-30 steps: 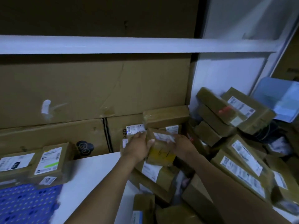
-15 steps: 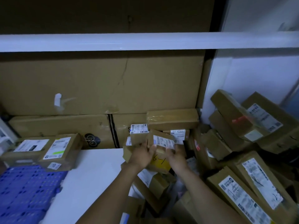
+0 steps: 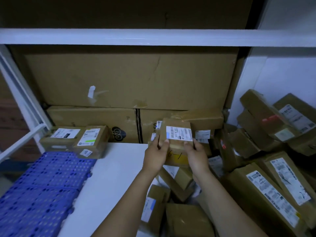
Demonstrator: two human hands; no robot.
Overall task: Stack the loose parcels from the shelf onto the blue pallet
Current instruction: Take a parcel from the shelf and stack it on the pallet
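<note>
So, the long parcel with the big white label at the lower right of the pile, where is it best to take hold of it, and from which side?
Take the long parcel across its narrow width, one hand on each long edge, near the middle. Come from above and the left: it lies tilted, label up, its right side crowded by another labelled parcel. Both hands, left hand and right hand, now hold a small parcel.

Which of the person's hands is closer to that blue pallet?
Left. The left hand grips the held parcel on the side facing the blue pallet; the right hand grips the parcel's far side, farther away.
</note>
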